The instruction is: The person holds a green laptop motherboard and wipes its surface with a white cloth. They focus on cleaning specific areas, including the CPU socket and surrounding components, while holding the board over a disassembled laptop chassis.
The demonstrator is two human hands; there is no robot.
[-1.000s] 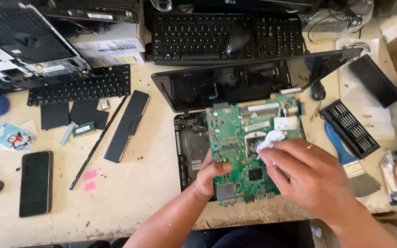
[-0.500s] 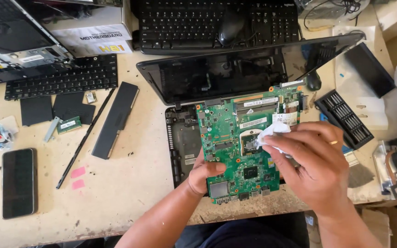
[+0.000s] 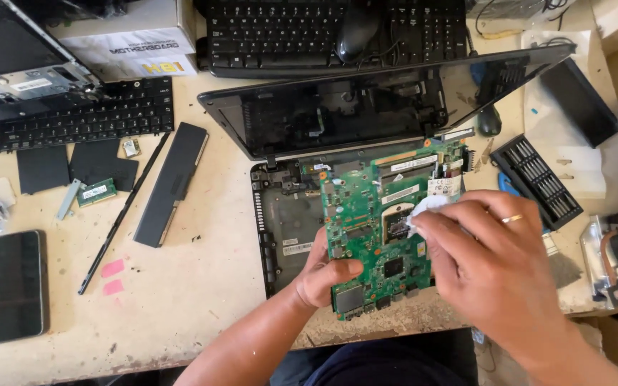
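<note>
Now, against the earlier frame, my view has shifted so the bench clutter sits further left and lower; the phone [image 3: 16, 284] has slid toward the left edge, while my hands have kept their places on the green motherboard [image 3: 384, 229]. The white wipe [image 3: 425, 209] has stayed over the bare chip near the board's middle.

The motherboard lies over the opened laptop base [image 3: 280, 221], just in front of the tilted-back screen [image 3: 366, 107]. Its long axis runs from me toward the screen, leaning slightly right at the far end, component side up.

My left hand [image 3: 323, 275] comes in from below, forearm angled up and right, thumb curled over the board's near left edge and fingers tucked underneath, so it is clamped on the board. My right hand [image 3: 498, 268] reaches in from the lower right, palm down, fingers pressed together and bent, their tips pinching the wipe against the board. A ring shows on one finger.
</note>
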